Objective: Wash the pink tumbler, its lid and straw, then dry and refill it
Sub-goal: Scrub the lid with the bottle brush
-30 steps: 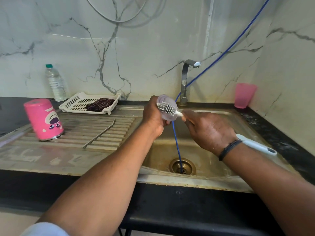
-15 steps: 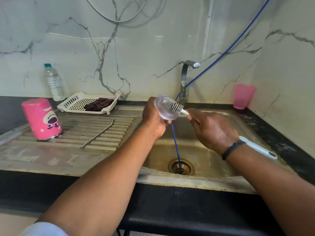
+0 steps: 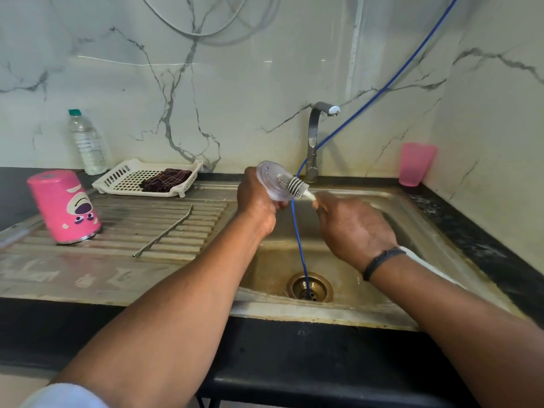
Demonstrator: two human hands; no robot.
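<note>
Over the sink basin my left hand (image 3: 257,201) grips the clear round lid (image 3: 270,179), tilted with its face toward me. My right hand (image 3: 353,228) holds a white-handled bottle brush (image 3: 293,185), whose bristle head lies against the lid's face. The handle's end pokes out behind my right wrist. The pink tumbler (image 3: 63,206) stands upside down on the ribbed drainboard at the left. The metal straw (image 3: 163,231) lies loose on the drainboard between the tumbler and the basin.
A steel sink (image 3: 353,313) with a drain (image 3: 309,287); a blue hose (image 3: 300,245) runs down into it past the tap (image 3: 316,139). At the back left stand a water bottle (image 3: 86,142) and a white tray (image 3: 129,179) with a dark cloth (image 3: 164,179). A pink cup (image 3: 415,164) stands at the back right.
The brush head has shifted a little across the lid's face, and the lid has tilted slightly. Tumbler and straw have stayed put.
</note>
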